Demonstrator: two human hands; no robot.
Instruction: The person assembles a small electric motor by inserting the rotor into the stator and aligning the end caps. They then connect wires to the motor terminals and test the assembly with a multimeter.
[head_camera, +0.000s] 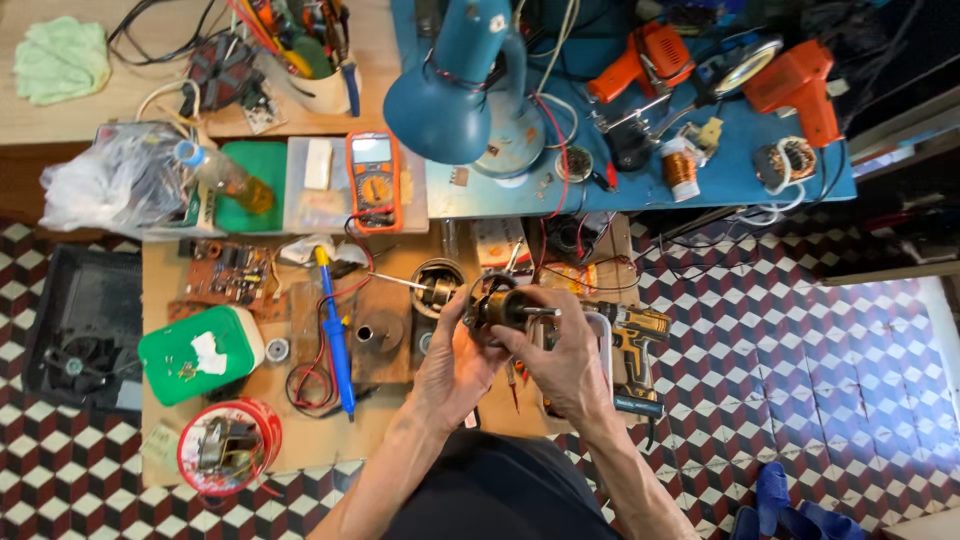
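Two containers sit on the tabletop (300, 440) left of the left hand (455, 365): a red tub (230, 447) holding a small metal part and a green lidded box (200, 354). Both hands, the right hand (565, 360) included, grip a small motor rotor (505, 308) between curled fingers, above the lap.

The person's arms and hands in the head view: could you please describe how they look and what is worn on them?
Both forearms are bare, with no sleeves in view. The left hand and the right hand wear no gloves, and no watch, ring or bracelet shows. The arms are lean, with sinewy forearms.
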